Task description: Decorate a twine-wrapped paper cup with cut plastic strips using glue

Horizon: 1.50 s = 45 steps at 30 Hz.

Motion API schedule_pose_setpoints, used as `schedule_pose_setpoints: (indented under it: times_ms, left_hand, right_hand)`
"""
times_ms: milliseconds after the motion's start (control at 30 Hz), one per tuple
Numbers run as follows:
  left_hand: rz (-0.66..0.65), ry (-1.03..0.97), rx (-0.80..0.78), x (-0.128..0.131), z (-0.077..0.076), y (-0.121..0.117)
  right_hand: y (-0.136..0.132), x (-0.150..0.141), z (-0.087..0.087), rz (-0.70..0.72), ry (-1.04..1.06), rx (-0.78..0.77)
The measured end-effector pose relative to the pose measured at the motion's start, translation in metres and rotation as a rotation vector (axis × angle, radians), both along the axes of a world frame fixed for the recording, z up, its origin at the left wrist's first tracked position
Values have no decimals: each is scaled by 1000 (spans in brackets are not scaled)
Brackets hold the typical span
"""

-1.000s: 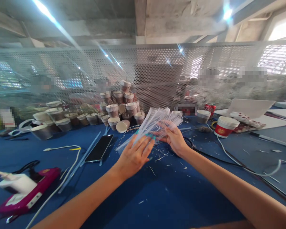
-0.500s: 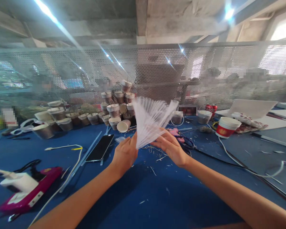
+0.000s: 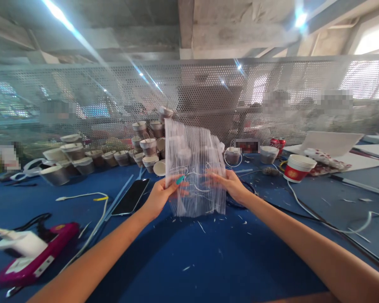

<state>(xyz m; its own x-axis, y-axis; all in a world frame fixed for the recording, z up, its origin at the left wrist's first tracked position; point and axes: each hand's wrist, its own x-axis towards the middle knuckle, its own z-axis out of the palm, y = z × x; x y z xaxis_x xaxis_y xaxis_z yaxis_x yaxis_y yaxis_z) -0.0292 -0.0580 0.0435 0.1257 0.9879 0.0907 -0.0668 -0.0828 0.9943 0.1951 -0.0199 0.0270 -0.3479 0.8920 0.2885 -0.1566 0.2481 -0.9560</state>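
Upright in front of me, a translucent white, finely pleated plastic bundle is spread between both hands. My left hand grips its left edge, thumb on the near face and fingers behind, dimly visible through the plastic. A teal tip shows at that thumb. My right hand is closed around the right edge, its fingertips blurred by the plastic. Thin white loops show on or through the lower middle of the bundle. Whether it is one folded sheet or many thin layers, I cannot tell.
Several pots are stacked behind, left of the bundle. A black phone lies beside my left forearm. A purple power strip is at the left front. On the right stand a red-and-white tub and cables. Scraps litter the blue table.
The bundle has turned from a narrow, fanned-out wedge to a broad upright face towards me, and it sits lower. My left hand has shifted slightly left, with its thumb now in front.
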Motion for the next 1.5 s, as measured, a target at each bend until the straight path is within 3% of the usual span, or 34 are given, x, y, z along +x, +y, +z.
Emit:
schedule_pose_setpoints:
  times_ms: [67,133,300,533,733,867,1000,1167,1233,1367,1500]
  left_hand:
    - [16,-45,-37,-2,-5,4]
    - [18,-68,-81,-5,-8,8]
    - [41,-124,-165,-11,-5,11]
    - [101,-156,-152,-14,-6,13]
    - [229,-142,-92,-23,-15,23]
    - [282,-129,-80,-28,-16,27]
    - [169,-218,-127,-23,-16,23]
    - [-190,-387,-223,-8,-20,15]
    - [-268,-380,-250,-5,-23,12]
    - [-348,-260,-250,-3,-24,6]
    - [-273,-171,-188,-1,-22,3]
  right_hand:
    - [-1,0,-1,26,-15,-63]
    - [0,0,-2,-53,-35,-68]
    - [4,5,-1,-228,-69,41]
    - [10,9,-6,-337,-211,102]
    - [12,16,-4,-549,-261,138]
    - [15,22,-1,-564,-259,148]
    - [12,14,-2,-378,-290,121]
    - [-9,-10,-5,-45,-288,115]
    - [-16,-17,-5,-6,-310,138]
    - [-20,-18,-6,-156,-570,438]
    - [-12,-10,-7,-324,-756,638]
